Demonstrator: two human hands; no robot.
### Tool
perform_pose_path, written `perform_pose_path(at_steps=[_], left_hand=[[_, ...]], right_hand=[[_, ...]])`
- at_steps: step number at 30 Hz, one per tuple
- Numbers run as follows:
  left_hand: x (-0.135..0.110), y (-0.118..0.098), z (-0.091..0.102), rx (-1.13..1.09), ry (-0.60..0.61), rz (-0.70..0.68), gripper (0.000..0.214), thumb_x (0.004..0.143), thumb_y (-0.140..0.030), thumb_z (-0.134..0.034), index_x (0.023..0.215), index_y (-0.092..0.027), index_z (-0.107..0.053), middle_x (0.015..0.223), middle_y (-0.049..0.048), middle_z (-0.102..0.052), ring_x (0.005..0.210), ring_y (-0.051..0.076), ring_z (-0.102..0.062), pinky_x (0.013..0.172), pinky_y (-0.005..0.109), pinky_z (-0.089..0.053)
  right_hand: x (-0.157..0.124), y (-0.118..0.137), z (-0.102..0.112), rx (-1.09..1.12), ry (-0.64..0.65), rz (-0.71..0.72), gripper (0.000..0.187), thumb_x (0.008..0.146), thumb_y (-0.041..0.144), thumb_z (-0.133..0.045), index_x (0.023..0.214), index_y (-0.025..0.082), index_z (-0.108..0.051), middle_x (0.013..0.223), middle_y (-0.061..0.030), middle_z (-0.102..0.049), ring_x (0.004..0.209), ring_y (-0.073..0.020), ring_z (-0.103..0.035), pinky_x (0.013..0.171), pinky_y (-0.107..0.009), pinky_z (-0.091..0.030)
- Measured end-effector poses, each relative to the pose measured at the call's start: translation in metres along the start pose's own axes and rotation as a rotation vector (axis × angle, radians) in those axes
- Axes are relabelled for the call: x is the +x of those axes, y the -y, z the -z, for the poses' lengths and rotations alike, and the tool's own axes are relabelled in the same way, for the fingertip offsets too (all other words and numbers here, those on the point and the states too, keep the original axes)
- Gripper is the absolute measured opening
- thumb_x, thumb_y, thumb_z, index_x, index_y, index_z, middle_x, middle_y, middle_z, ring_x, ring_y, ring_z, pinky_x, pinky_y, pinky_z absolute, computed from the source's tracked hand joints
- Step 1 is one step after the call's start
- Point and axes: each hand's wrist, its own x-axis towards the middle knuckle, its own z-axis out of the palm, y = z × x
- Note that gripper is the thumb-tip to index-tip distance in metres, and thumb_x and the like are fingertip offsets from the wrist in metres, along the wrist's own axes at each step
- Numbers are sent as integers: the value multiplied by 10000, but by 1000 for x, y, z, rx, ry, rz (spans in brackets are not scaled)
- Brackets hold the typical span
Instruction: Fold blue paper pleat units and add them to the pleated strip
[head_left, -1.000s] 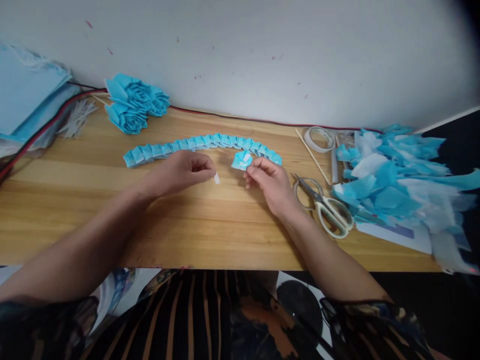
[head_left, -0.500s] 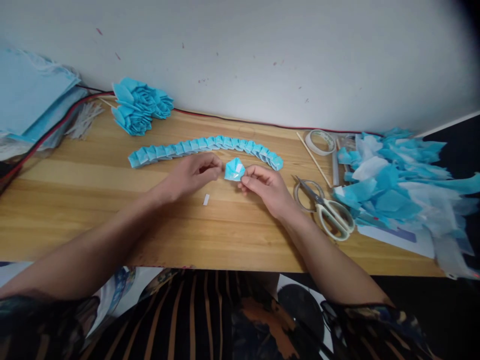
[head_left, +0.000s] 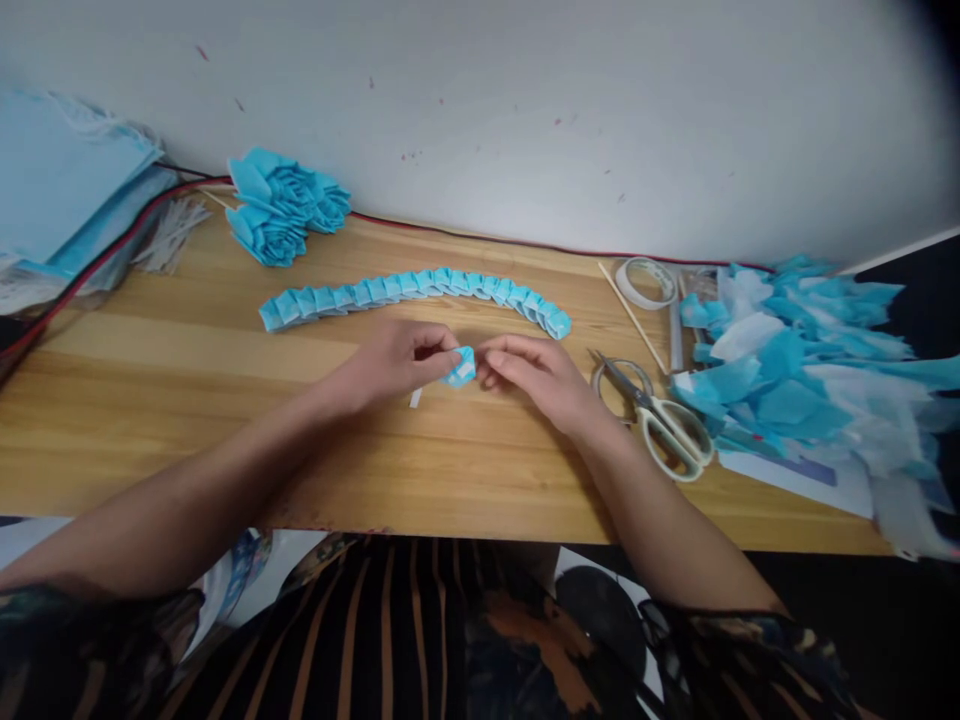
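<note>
A small folded blue paper piece is pinched between my left hand and my right hand, just above the wooden table. Both hands have their fingers curled on it from either side. A small white strip lies on the table just below my left fingers. Behind the hands, a long curved row of folded blue paper pieces runs across the table.
Blue paper flowers lie at the back left beside a stack of blue sheets and a red cable. Scissors, a tape roll, a thin stick and a heap of blue and white paper scraps sit right.
My left hand dropped the white strip on the table and came right to the blue piece. My right hand brought the piece down and left, so both hands now pinch it.
</note>
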Motion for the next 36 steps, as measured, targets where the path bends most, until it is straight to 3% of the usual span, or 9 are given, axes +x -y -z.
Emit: perform_pose_path(at_steps=[4, 12, 17, 21, 25, 29, 36], left_hand=[[-5, -7, -5, 43, 25, -6, 225, 873, -383, -618, 763, -193, -672, 643, -23, -598, 594, 117, -521, 552, 236, -368], [-1, -1, -4, 96, -110, -167, 158, 897, -294, -613, 781, -195, -653, 717, -7, -649, 662, 127, -581, 606, 240, -446], [-2, 2, -11, 300, -478, -446, 126, 914, -221, -643, 789, -208, -640, 754, 3, -666, 728, 151, -608, 703, 290, -481], [-8, -2, -18, 418, -598, -526, 76, 908, -178, -658, 839, -209, -649, 745, -10, -640, 730, 153, -604, 706, 295, -479], [-10, -4, -23, 437, -568, -566, 99, 931, -157, -651, 847, -203, -675, 729, -14, -626, 714, 144, -598, 691, 288, -464], [-7, 0, -26, 442, -494, -545, 113, 941, -147, -650, 864, -203, -711, 686, -21, -608, 666, 138, -578, 644, 284, -432], [-3, 8, -27, 445, -521, -490, 115, 945, -169, -655, 899, -214, -750, 657, -25, -588, 645, 146, -556, 645, 302, -415]], right_hand=[[0, 1, -4, -99, 52, 10, 218, 867, 404, -675, 813, 193, -685, 687, 25, -609, 635, -103, -513, 602, -255, -396], [1, -2, -6, -146, 56, 50, 195, 813, 381, -681, 784, 193, -638, 670, 47, -528, 602, -93, -416, 563, -258, -315], [3, -3, -9, -177, -198, 125, 167, 827, 358, -652, 770, 202, -638, 676, 34, -569, 606, -101, -458, 568, -259, -346], [4, -4, -12, -267, -426, 207, 142, 818, 319, -659, 725, 220, -615, 654, 29, -595, 597, -115, -483, 584, -272, -387], [5, -6, -13, -308, -523, 248, 149, 824, 293, -652, 702, 227, -598, 651, 29, -611, 589, -116, -492, 589, -275, -403], [5, -8, -17, -294, -490, 273, 137, 832, 295, -654, 719, 226, -619, 648, 34, -614, 579, -113, -507, 573, -271, -398], [2, -8, -25, -290, -450, 288, 144, 850, 315, -646, 738, 226, -629, 631, 38, -597, 577, -116, -497, 573, -273, -398]])
